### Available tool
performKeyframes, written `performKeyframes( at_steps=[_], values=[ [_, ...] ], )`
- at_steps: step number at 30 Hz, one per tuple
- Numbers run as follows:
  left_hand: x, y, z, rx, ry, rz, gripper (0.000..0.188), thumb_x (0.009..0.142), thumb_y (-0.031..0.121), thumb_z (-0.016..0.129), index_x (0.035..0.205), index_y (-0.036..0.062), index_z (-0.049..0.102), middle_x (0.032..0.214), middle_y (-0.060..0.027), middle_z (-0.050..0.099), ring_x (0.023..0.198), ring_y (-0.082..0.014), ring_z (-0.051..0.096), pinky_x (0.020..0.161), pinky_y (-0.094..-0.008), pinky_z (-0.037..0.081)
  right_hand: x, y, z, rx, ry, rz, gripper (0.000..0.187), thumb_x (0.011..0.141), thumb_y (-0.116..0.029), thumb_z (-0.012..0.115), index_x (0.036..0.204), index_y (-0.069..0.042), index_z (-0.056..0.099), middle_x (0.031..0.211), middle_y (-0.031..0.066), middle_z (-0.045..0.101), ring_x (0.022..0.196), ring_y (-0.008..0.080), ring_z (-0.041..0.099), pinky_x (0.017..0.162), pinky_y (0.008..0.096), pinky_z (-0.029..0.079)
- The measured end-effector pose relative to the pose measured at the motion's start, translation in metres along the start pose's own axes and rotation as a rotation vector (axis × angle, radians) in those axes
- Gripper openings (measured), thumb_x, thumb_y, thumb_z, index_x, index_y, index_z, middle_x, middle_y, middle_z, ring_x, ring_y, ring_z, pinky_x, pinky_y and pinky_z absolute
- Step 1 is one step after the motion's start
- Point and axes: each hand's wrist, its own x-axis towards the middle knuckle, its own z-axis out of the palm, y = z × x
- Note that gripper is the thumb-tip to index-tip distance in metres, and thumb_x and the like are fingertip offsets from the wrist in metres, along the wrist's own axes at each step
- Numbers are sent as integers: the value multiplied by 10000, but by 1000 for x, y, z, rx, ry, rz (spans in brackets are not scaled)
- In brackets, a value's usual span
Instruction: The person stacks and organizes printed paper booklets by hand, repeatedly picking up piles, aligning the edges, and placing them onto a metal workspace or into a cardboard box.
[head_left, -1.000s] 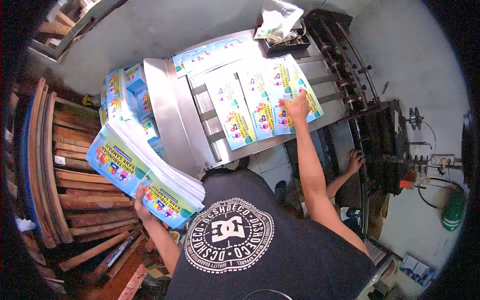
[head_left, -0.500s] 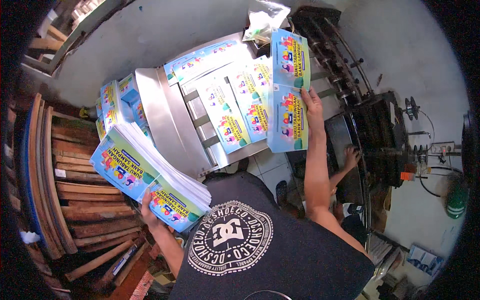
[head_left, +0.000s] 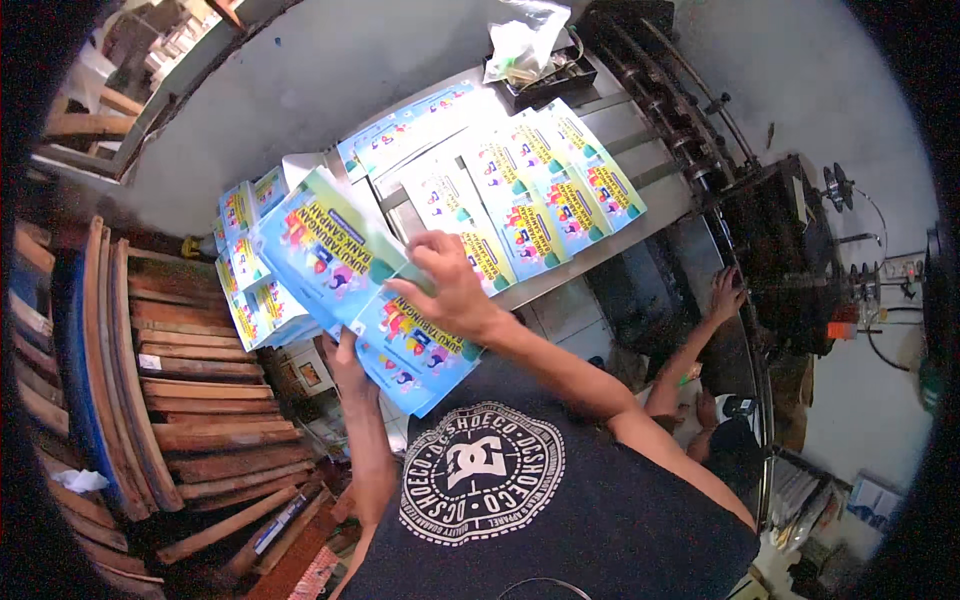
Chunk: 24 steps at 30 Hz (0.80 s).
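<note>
My left hand (head_left: 348, 365) grips a thick stack of printed cover sheets (head_left: 325, 245) from below, near its lower edge. The sheets are blue and yellow with cartoon figures, two covers printed on each. Over the stack's middle, my right hand (head_left: 445, 285) reaches across with thumb and fingers apart, and I see nothing held in it. Beyond my hands, more of these sheets (head_left: 595, 170) lie overlapping in rows on a metal table (head_left: 590, 262). The rightmost sheet lies flat, partly over its neighbour. The stack hides the table's left part.
Piles of the printed covers (head_left: 240, 235) stand left of the table. A dark tray (head_left: 555, 85) with a plastic bag sits at the back. Dark machinery (head_left: 690, 140) lines the right side, where another person's hand (head_left: 727, 295) rests. Wooden boards (head_left: 215, 415) fill the left.
My right hand has let go of a double cover sheet at the right of the table and swung left over the stack. The stack has moved up and right with my left hand.
</note>
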Motion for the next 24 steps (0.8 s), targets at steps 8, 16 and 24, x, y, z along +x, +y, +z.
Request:
performKeyframes(
  at_steps=[8,16,24],
  values=[
    [4,-6,-20,-98,-23,115,700,997,552,435,1460,42,310,1333,-129,522,1111,-246,603,916,-392,538,-12,-27,35,48,-251,133,428,844,-259,737,1072,44,538,1332,387,428,1178,525,496,994,508,429],
    [-34,1,-50,-99,-89,13,909,860,595,640,1458,0,302,1322,-152,529,1143,-281,590,950,-425,522,-22,-44,47,-6,-339,210,455,825,-311,729,1100,-3,538,1303,366,451,1117,504,532,897,536,463],
    [-21,7,-75,-208,-87,-143,592,851,227,594,1351,-46,431,1201,-199,612,1047,-294,649,932,-427,539,-14,34,42,533,-322,350,682,863,-401,721,1312,45,466,1317,323,475,1134,396,565,963,464,461]
  ],
)
